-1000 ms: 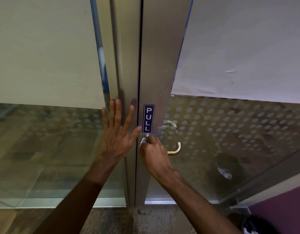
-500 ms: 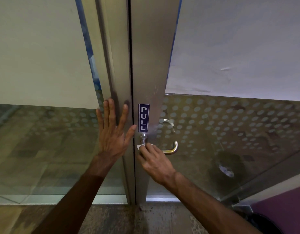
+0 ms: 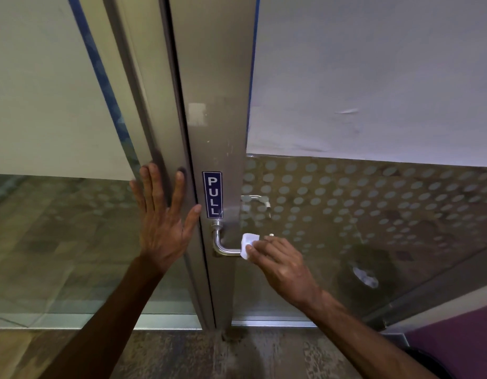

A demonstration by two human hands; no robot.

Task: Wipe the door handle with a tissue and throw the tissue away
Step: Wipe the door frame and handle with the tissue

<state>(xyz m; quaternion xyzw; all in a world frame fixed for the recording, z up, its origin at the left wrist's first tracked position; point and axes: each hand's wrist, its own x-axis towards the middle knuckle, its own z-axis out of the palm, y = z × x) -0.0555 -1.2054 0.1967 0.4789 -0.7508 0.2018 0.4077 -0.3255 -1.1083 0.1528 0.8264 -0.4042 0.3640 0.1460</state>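
Item: brushed-steel lever door handle (image 3: 223, 246), mounted on the metal door stile (image 3: 217, 119) just below a blue PULL sticker (image 3: 212, 194); its bend and the nearer stretch of the bar show bare.

Item: small white folded tissue (image 3: 249, 242), pressed on the handle's bar at mid-length, at 3 o'clock from the handle's pivot.

Item: right hand (image 3: 280, 265), fingers closed over the bar with the tissue clamped between fingertips and steel.

Item: left hand (image 3: 163, 222), at 9 o'clock from the handle, flat and spread against the neighbouring frame, holding nothing.

Item: dark round bin (image 3: 425, 362), only its rim showing at 5 o'clock, low at the frame's edge; a dark round shape shows in the dotted glass (image 3: 373, 209) above it.

Status: wiping appears under way, with the tissue on the bar. The outer end is hidden under the hand, so I cannot tell whether it is covered. Disposal is not yet done.
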